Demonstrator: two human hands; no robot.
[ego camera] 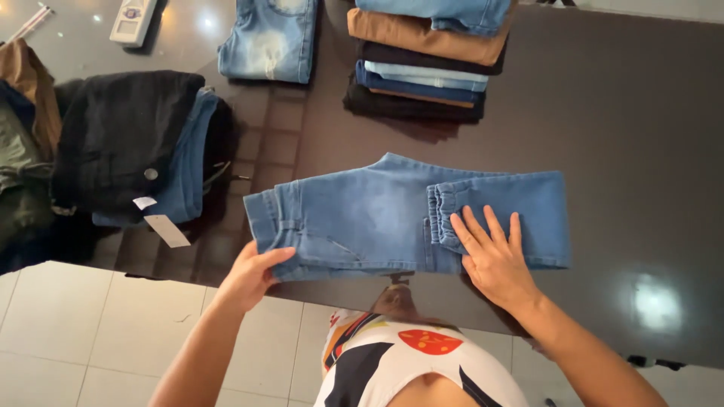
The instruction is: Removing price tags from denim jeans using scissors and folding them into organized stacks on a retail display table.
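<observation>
- Gripping w/ the left hand (253, 275): fingers curling round the near-left corner of the light-blue jeans (377, 215), thumb on top, at the waistband end by the table's front edge.
- Pressing flat w/ the right hand (492, 256): palm down, fingers spread wide, holding nothing, lying on the folded-back elastic cuff (445, 207) approx. mid-garment.
- Jeans are lying folded lengthwise across the dark glossy table (641, 136), waistband to the left, legs doubled back from the right, right in front of the person.
- Sitting beyond them at the far edge: a stack of folded trousers (426, 60) in blue, tan & black tones, well apart from the hands.
- Lying further left at the far edge: a single faded pair of jeans (269, 38).
- Resting at left: a black garment (121, 136) over blue denim, a white paper tag (166, 230) hanging out toward the table edge.
- Showing below: white floor tiles (75, 332) & the person's patterned top (400, 362).
</observation>
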